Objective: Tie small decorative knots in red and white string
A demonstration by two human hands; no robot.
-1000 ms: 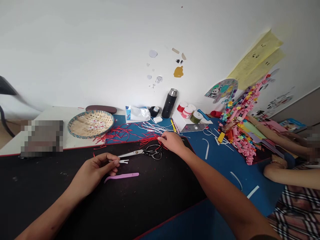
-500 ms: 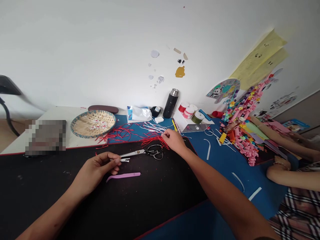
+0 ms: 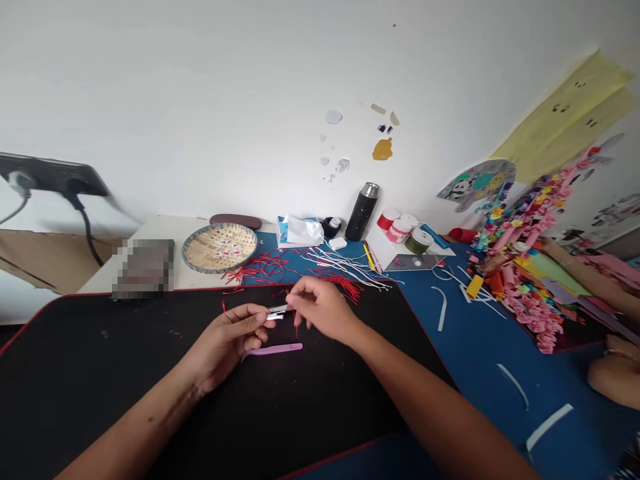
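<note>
My left hand (image 3: 234,337) is closed in a pinch on a small white paper piece (image 3: 275,316) above the black mat (image 3: 125,373). My right hand (image 3: 320,310) is pinched on a thin red paper strip (image 3: 297,327) that hangs down right beside the white piece. Purple tweezers (image 3: 273,349) lie on the mat just under both hands. The scissors are mostly hidden behind my right hand. A heap of red strips (image 3: 345,283) and white strips (image 3: 345,263) lies just beyond.
A woven basket (image 3: 220,247), a tissue pack (image 3: 300,231), a black flask (image 3: 362,211), paint jars (image 3: 400,227) and a tape roll line the back. Colourful paper craft (image 3: 525,267) fills the right, where another person's arms (image 3: 613,373) rest on the blue mat (image 3: 475,347).
My right hand left the strip heap with a red strip and came back to my left hand. The view has shifted left, so everything sits further right.
</note>
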